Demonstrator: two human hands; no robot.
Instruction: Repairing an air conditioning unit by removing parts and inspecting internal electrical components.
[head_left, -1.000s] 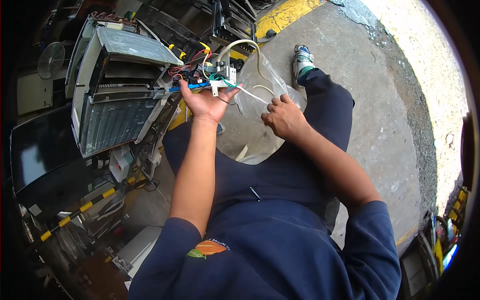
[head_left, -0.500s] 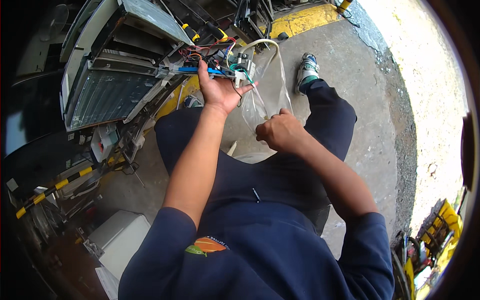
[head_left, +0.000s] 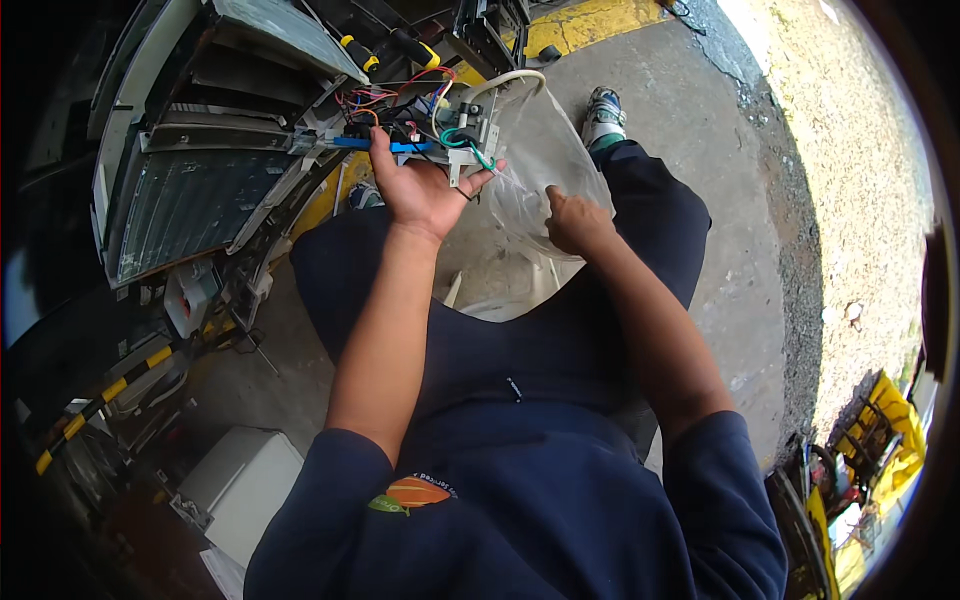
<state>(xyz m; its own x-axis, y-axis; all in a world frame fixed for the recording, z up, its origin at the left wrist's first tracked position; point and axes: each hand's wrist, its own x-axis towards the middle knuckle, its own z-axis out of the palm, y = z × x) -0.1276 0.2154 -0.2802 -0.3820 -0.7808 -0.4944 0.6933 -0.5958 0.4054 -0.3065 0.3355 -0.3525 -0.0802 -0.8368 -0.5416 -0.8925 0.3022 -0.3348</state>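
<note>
The left hand (head_left: pixel 425 200) is palm up beneath an electrical part (head_left: pixel 462 140), thumb raised at its left end and fingers passing under it; the hand is closed around the part's near side, though how tightly is hidden. The right hand (head_left: pixel 580 225) is at the near right edge of a clear bag (head_left: pixel 560 140), index finger stretched out and the other fingers curled; whether it pinches the film, I cannot tell.

The part sits at the right end of a metal appliance (head_left: pixel 205 190). As for how far things have come, the part's insides are exposed, with red wires (head_left: pixel 435 75) and a green wire (head_left: pixel 460 135) loose around it. It seems largely outside the appliance's frame, but the blue strip (head_left: pixel 365 143) at its left end runs up to that frame, so a remaining join cannot be ruled out. The part is not inside the bag. A cream cord (head_left: pixel 515 76) arches from the part's far side toward the bag's top; whether its end goes in is unclear.

Two screwdrivers (head_left: pixel 415 48) with yellow and black handles lie beyond the part, near the appliance's far edge, neither in a hand. The floor (head_left: pixel 690 200) spreads to the right.
</note>
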